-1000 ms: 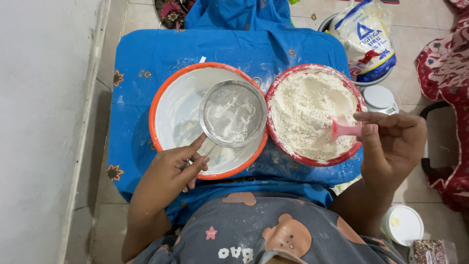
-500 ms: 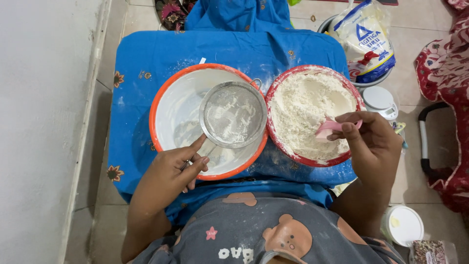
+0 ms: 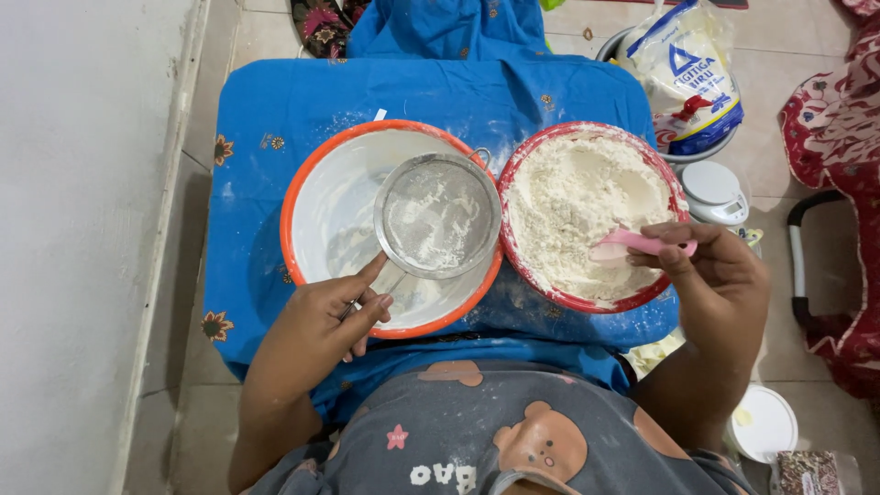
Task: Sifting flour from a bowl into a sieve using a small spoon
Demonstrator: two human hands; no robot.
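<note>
A blue cloth (image 3: 275,128) with small flower prints is covering the low table. A plastic bag of white powder (image 3: 689,73) is lying in a metal basin beyond the table's far right corner. A small white kitchen scale (image 3: 714,191) is sitting just beside that bag. A white round lid (image 3: 763,422) is lying on the tiled floor (image 3: 779,55). A red patterned fabric (image 3: 839,137) is lying along the right edge.

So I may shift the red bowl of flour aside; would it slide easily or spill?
The red bowl looks piled with flour, so probably heavy. It sits on a floured blue cloth, so it may drag the cloth. Loose flour could spill if jolted.
</note>
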